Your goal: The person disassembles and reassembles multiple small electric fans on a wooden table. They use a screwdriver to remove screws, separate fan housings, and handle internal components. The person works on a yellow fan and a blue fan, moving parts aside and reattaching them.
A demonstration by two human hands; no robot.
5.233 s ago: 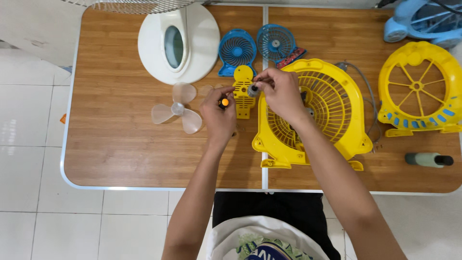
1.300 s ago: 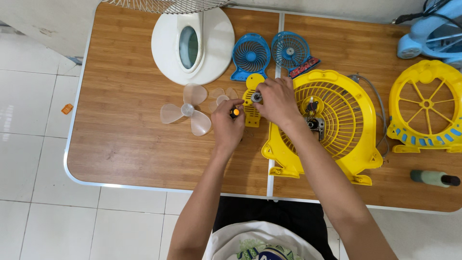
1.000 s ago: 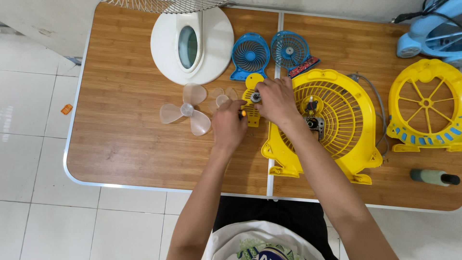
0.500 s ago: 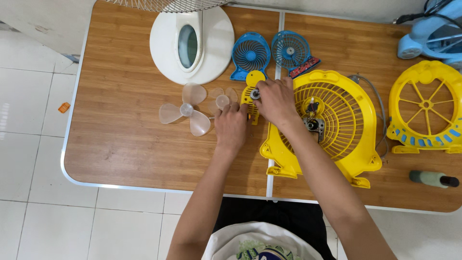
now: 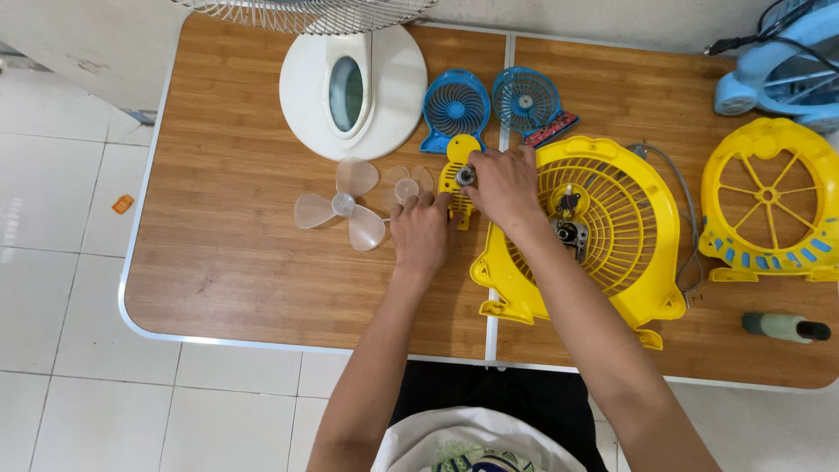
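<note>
Surface: two wooden tables [image 5: 218, 262] butted together, seam at 12–6 | 11 o'clock: white fan base [image 5: 384, 96] | 12: two small blue fans [image 5: 489, 103] | centre: clear propeller [image 5: 343, 208], small yellow fan part [image 5: 456, 175] | 3: large yellow grille housing [image 5: 612, 227], second yellow grille [image 5: 769, 205] | 4: dark-tipped cylinder [image 5: 785, 327], possibly a tool handle.

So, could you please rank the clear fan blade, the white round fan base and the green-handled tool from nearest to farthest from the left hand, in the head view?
From the left hand:
1. Clear fan blade, just to its left.
2. White round fan base, at the table's far edge.
3. Green-handled tool, at the far right near the front edge.
</note>
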